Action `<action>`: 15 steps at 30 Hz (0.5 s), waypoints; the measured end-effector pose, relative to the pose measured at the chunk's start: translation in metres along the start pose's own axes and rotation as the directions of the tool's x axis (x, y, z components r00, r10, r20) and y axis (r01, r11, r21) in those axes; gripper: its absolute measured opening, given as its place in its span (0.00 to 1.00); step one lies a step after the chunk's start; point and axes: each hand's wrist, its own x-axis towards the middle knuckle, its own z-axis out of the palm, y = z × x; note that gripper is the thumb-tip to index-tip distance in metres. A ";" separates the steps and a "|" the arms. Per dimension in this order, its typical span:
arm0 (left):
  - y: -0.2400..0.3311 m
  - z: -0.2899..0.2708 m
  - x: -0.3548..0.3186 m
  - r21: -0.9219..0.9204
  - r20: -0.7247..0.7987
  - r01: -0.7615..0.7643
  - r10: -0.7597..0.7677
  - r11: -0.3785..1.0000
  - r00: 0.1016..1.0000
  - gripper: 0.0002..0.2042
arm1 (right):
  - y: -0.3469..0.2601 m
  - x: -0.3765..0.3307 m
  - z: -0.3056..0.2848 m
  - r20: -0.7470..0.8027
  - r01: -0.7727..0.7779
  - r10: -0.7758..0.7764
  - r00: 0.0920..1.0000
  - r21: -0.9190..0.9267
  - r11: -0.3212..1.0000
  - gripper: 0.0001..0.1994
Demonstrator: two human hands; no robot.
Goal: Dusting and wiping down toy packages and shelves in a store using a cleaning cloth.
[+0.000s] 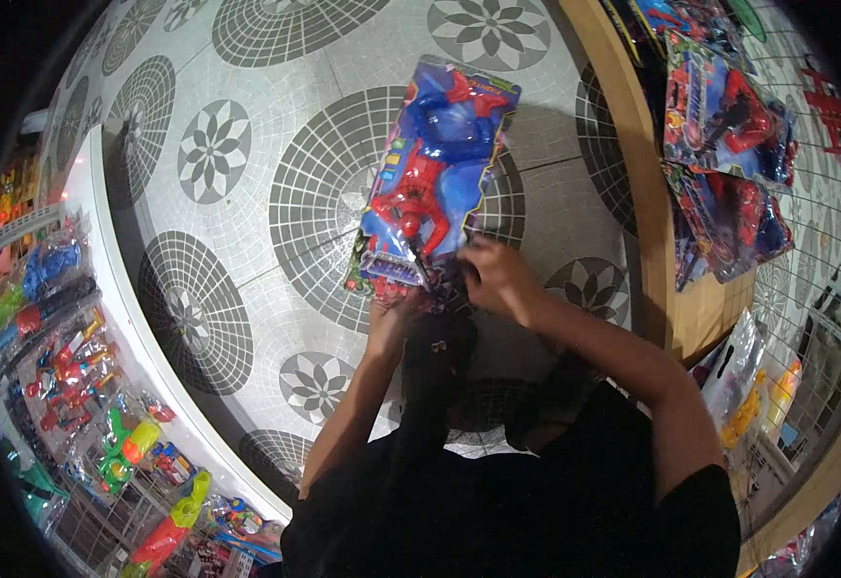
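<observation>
Blister pack point(454, 183), clear plastic over a mostly blue card, is held out in front of the person's black shirt point(517, 511), above the patterned tiled floor point(257, 217). Inside it lies 1 red-and-blue figure point(411, 197), head toward the person, legs toward the pack's far end. Left hand point(396, 318) is at the pack's near end; its grip pinches that edge, the fingertips partly hidden by the pack. Right hand point(499, 279) is at the pack's near right corner, fingers bent; cannot tell whether its grip is pressed together there or just touching. Right of the pack, well apart, runs a wooden board point(629, 116); beyond it from the pack, an upper pack point(728, 116) and a lower pack point(733, 222), both with red figures, beside a wire grid point(805, 241). Left of the pack, well apart, curves a white shelf edge point(136, 323); farther from the pack than that edge, bagged toys, among them a green-and-yellow toy point(127, 448) and red toys point(69, 376).
</observation>
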 end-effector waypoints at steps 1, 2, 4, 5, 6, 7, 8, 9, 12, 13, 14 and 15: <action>-0.001 -0.001 0.000 -0.004 -0.013 -0.001 0.001 1.000 1.000 0.02 | -0.001 -0.007 -0.005 0.228 0.042 -0.032 0.973 -0.039 0.998 0.10; -0.003 -0.003 0.002 -0.046 0.020 -0.004 0.005 0.999 1.000 0.02 | -0.003 -0.010 -0.005 0.445 0.094 -0.055 0.894 -0.068 0.993 0.10; -0.007 -0.011 0.004 -0.076 0.046 0.019 -0.015 0.997 0.999 0.03 | -0.030 -0.002 -0.005 0.282 0.098 -0.111 0.953 0.062 0.993 0.10; -0.010 -0.010 0.006 -0.084 0.041 0.024 -0.020 0.996 0.999 0.03 | -0.051 0.007 -0.011 0.092 0.103 -0.120 0.988 0.171 0.980 0.10; -0.009 -0.011 0.006 -0.100 0.066 -0.019 0.025 0.995 0.998 0.04 | -0.071 0.017 -0.010 0.116 0.058 -0.079 0.990 0.178 0.982 0.11; -0.010 -0.011 0.006 -0.116 0.095 -0.057 0.069 0.992 0.993 0.05 | -0.080 0.027 0.002 0.015 0.213 -0.215 0.976 0.093 0.973 0.11; -0.001 -0.003 0.000 -0.095 0.073 -0.076 0.083 0.993 0.994 0.08 | -0.087 0.038 0.015 -0.072 0.355 -0.354 0.932 -0.002 0.935 0.11; -0.002 -0.008 0.000 -0.093 0.068 -0.079 0.086 0.992 0.994 0.08 | -0.092 0.051 0.032 -0.073 0.359 -0.357 0.931 0.003 0.934 0.11; -0.024 -0.034 0.015 0.136 0.165 -0.165 0.141 0.977 0.976 0.11 | -0.076 0.062 0.079 0.170 0.359 -0.318 0.933 -0.520 0.775 0.12; -0.026 -0.040 0.018 0.125 0.220 -0.166 0.136 0.978 0.966 0.12 | -0.075 0.059 0.084 0.152 0.355 -0.326 0.933 -0.535 0.767 0.12; -0.028 -0.044 0.019 0.113 0.276 -0.168 0.131 0.979 0.952 0.14 | -0.074 0.056 0.087 0.132 0.349 -0.334 0.933 -0.551 0.758 0.12; -0.033 -0.047 0.017 0.113 0.274 -0.166 0.130 0.980 0.953 0.14 | -0.073 0.049 0.089 0.133 0.350 -0.334 0.933 -0.550 0.759 0.12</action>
